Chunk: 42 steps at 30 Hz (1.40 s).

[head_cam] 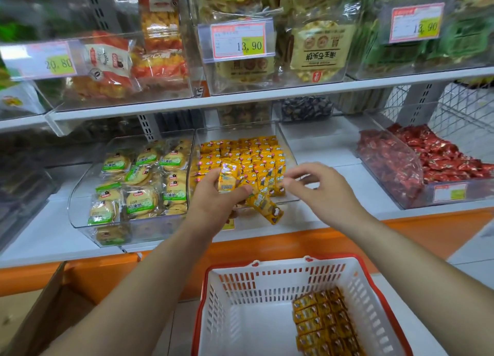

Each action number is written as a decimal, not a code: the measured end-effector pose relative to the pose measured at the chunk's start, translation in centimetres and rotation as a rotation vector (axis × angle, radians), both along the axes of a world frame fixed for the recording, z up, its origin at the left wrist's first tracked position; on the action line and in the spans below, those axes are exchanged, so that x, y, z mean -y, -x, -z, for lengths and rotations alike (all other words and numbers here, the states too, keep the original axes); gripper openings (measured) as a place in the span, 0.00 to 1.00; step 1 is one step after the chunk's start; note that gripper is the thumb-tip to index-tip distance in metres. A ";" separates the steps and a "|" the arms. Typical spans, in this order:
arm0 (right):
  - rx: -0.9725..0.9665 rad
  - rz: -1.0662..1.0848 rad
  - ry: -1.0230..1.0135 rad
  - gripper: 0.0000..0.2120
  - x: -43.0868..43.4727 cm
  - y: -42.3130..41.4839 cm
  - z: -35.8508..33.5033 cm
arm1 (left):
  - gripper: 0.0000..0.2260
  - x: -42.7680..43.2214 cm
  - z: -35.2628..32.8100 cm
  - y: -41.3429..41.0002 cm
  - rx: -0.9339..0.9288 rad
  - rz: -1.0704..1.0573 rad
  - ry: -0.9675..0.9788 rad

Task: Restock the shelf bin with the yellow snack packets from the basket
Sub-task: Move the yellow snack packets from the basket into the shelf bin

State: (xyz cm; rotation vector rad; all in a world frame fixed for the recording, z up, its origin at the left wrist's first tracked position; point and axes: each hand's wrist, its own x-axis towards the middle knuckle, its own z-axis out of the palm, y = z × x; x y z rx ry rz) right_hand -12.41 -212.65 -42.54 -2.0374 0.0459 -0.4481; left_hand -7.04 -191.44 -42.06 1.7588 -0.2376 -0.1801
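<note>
The left hand [213, 198] holds a clamped grip on several yellow snack packets [228, 180] at the front of the clear shelf bin [287, 147]. The right hand [318, 188] hovers beside it, fingers apart and empty; more packets lie in the white basket [240, 289] below.

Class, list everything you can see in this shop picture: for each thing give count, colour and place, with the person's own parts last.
yellow snack packets: many, yellow, rows in the middle clear bin
held packets: several, yellow, in the left hand
basket packets: many, yellow, basket's right side
basket: one, white with red rim, below the shelf
round biscuit packs: many, green-labelled, left bin
red sweets: many, red, right bin
price tags: three above, upper shelf bins
left hand: one, gripping packets
right hand: one, open, empty, over the middle bin
</note>
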 end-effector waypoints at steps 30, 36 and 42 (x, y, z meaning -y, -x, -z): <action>-0.179 0.048 0.087 0.41 2.4 -4.9 5.6 | 0.27 8.2 2.4 -10.1 0.194 -0.016 -0.457; 0.018 0.074 -0.136 0.14 2.2 -3.2 0.9 | 0.27 5.7 0.7 -3.3 -0.037 0.084 -0.181; -0.098 -0.158 -0.215 0.14 0.8 0.8 -1.3 | 0.10 5.8 -0.2 0.3 0.019 0.256 -0.116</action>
